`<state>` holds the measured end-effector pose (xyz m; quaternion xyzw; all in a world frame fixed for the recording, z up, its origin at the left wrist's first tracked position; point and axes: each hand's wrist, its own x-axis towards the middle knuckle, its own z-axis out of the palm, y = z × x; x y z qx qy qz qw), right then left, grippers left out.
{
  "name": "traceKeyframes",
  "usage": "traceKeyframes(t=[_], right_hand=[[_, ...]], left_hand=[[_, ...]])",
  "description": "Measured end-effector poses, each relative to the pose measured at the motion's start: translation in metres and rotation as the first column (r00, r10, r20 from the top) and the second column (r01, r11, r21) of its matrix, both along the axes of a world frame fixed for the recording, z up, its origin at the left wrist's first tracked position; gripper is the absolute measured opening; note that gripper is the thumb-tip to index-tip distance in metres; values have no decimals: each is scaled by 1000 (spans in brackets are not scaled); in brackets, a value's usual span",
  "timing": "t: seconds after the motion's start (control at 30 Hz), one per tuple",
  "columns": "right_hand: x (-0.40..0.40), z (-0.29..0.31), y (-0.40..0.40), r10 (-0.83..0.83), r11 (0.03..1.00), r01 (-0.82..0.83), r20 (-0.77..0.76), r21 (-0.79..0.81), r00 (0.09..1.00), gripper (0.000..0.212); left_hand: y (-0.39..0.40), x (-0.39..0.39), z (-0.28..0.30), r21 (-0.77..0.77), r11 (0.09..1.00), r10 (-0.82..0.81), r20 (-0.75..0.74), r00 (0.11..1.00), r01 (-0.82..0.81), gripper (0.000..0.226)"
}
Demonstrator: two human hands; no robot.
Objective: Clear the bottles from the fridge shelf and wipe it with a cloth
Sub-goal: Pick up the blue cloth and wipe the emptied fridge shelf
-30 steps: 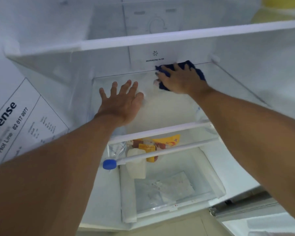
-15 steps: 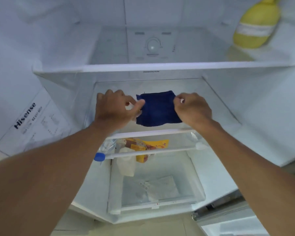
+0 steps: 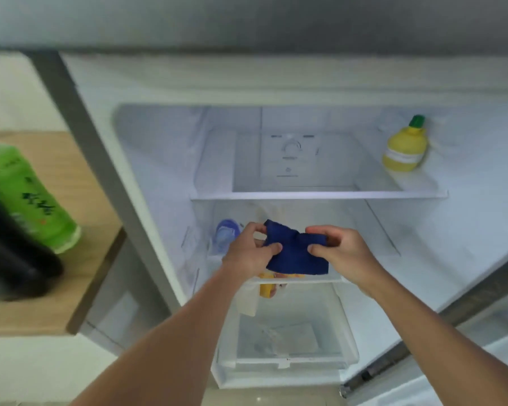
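In the head view, the person's left hand (image 3: pixel 251 250) and right hand (image 3: pixel 339 250) meet at the centre of the frame, each pinched shut on one end of a dark blue cloth (image 3: pixel 295 253) that sags between them in front of the open fridge; the two hands are near each other but do not touch. The cloth hangs clear of every surface, in front of the middle shelf (image 3: pixel 379 230), which lies behind the hands and shows no bottles on the part that can be seen. It looks like the cloth is being refolded or turned to a fresh face. To do this well, the person should fold it flat so one clean side faces down, then press it with an open palm and sweep from the back corners toward the front edge, so that crumbs or wet come out rather than into the rear. In the upper right of the frame a yellow lemon-shaped bottle (image 3: pixel 405 148) stands on the upper shelf (image 3: pixel 305 194); whether that shelf is also to be cleared cannot be told. At the left edge a green bottle (image 3: pixel 30 197) and a dark bottle (image 3: pixel 9 256), both blurred, rest on a wooden table (image 3: pixel 94 206) beside the fridge. A blue-capped bottle (image 3: pixel 226 232) lies just left of the left hand, apparently below the middle shelf.
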<state>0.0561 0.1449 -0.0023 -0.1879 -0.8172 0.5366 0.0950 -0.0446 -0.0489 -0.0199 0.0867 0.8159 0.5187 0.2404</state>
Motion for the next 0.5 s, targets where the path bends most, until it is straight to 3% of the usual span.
traceKeyframes(t=[0.2, 0.37, 0.5], right_hand=[[77, 81, -79, 38, 996, -33, -54, 85, 998, 38], [137, 146, -175, 52, 992, -40, -103, 120, 993, 40], [154, 188, -261, 110, 990, -97, -126, 104, 986, 37]], left_hand=[[-88, 81, 60, 143, 990, 12, -139, 990, 8, 54], [-192, 135, 125, 106, 976, -150, -323, 935, 193, 51], [-290, 149, 176, 69, 965, -216, -332, 918, 252, 41]])
